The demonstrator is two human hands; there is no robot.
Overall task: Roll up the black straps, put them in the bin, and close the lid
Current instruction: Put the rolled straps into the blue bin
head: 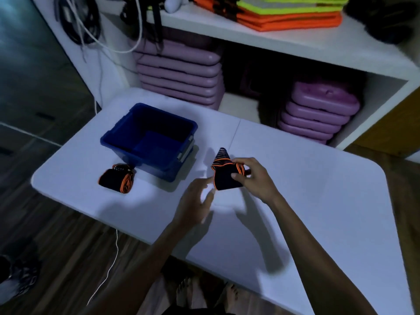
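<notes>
My right hand [252, 176] grips a partly rolled black strap with orange edging [223, 176] just above the middle of the white table [318, 201]; the strap's striped loose end pokes up behind the roll. My left hand [196, 201] hovers to the left of it, fingers apart, fingertips close to the roll's lower left corner, blurred. A second black strap with orange edging [117, 180] lies rolled on the table in front of the bin's left corner. The blue bin [147, 133] stands open on the table's far left with nothing visible inside. No lid is in view.
White shelving behind the table holds stacks of purple step platforms [181, 73] and folded orange and yellow vests [291, 12]. Cords hang at the far left [86, 26]. A thin white cable [113, 258] trails across the wooden floor. My bare feet show under the table's near edge.
</notes>
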